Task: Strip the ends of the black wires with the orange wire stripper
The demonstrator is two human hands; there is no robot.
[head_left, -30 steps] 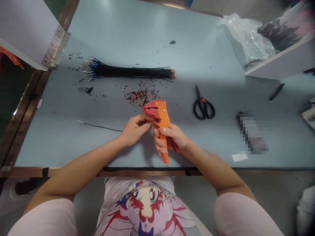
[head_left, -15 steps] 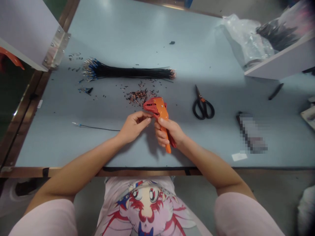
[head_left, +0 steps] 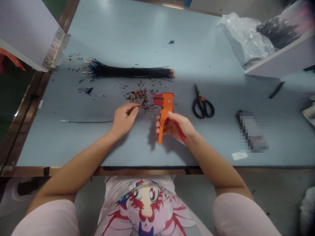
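Pinched in my left hand [head_left: 125, 118] is a thin black wire [head_left: 91, 122], which runs out to the left and ends in a blue and silver terminal. My right hand [head_left: 178, 126] is wrapped round an orange and red wire stripper [head_left: 167, 104], its red jaws pointing left. The jaws and the wire's right end are apart. Above my left hand lies a heap of small copper and black scraps [head_left: 139, 96]. Behind that, a thick bundle of black wires [head_left: 133, 72] lies lengthwise, blue terminals on its left end and copper on its right.
Black-handled scissors [head_left: 203, 106] lie right of my right hand. Farther right are a blurred-out dark object [head_left: 252, 131], a white paper [head_left: 239, 156] and a black pen-like item [head_left: 277, 90]. Plastic bags [head_left: 251, 39] lie at the back right. Upright panels [head_left: 24, 29] flank the table.
My left hand has moved left with the wire, away from the stripper. My right hand has shifted slightly right with the stripper, whose handles are now spread wider.
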